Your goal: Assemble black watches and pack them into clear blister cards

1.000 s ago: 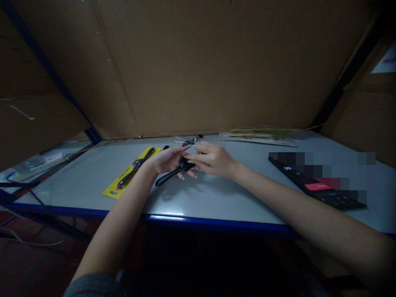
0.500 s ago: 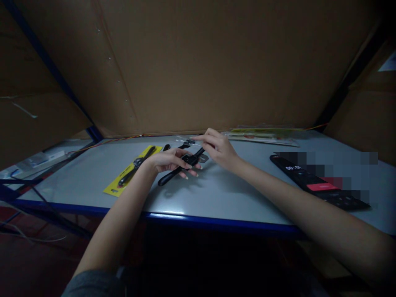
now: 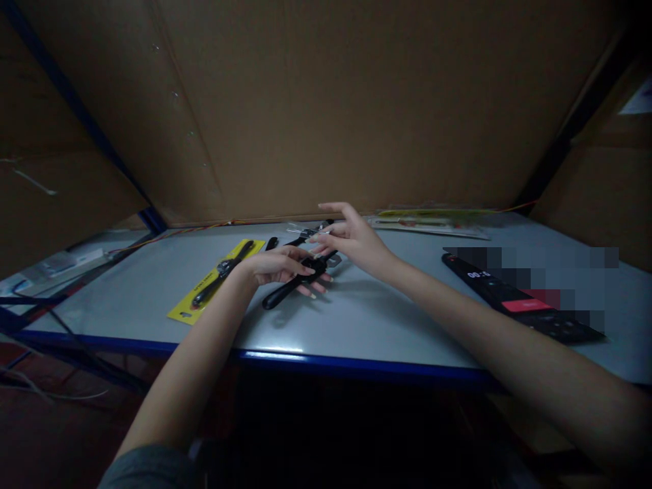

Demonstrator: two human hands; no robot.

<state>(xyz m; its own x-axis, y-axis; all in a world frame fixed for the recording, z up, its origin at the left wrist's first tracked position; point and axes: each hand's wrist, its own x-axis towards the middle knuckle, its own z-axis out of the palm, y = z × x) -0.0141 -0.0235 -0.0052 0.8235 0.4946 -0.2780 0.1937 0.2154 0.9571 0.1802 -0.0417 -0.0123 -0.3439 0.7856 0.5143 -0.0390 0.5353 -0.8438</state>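
A black spokeshave (image 3: 281,292) with two handles lies slantwise in my left hand (image 3: 275,266), whose thumb presses on its middle part. One handle points toward me; the far one runs up beneath my right hand (image 3: 356,238). That hand has its index finger stretched out and the others spread close to the tool's middle; whether a fingertip touches it I cannot tell. Left of my hands, another spokeshave (image 3: 224,268) is fixed on a yellow card (image 3: 180,312). Behind them lies a further black tool (image 3: 307,233) by clear plastic, partly covered by my fingers.
The grey tabletop (image 3: 356,326) has a blue front edge (image 3: 356,367). A dark phone-like device (image 3: 473,278) with lit digits rests at the right. Flat plastic packages (image 3: 432,229) lie along the back cardboard wall (image 3: 326,109). Wires (image 3: 198,226) run at the back left.
My right hand's index finger has lifted and stretched out, and its fingers have spread. The left hand keeps hold of the spokeshave in nearly the same place.
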